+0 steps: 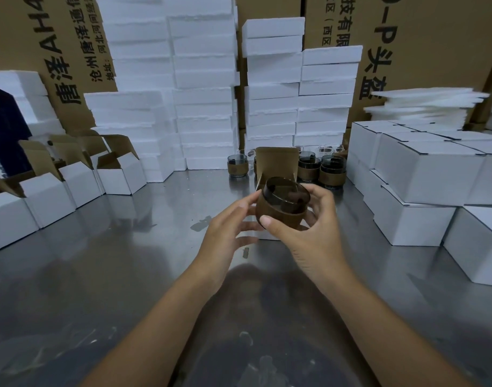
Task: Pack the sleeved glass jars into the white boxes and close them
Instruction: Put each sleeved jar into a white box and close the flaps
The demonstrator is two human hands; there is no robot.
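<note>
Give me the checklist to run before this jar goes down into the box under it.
1. Grip: right hand curls round the sleeved jar, left hand touches its side with its fingers: ok.
2. Sleeve: the brown sleeve wraps the jar's lower body: ok.
3. Jar attitude: tilted, mouth leaning toward the camera, not upright: not ok.
4. Open box: its flap stands up behind the jar: ok.
5. Box inside free: hidden by the jar and hands: cannot tell.
6. Supply: waiting jars stand at the back of the table: ok.
</note>
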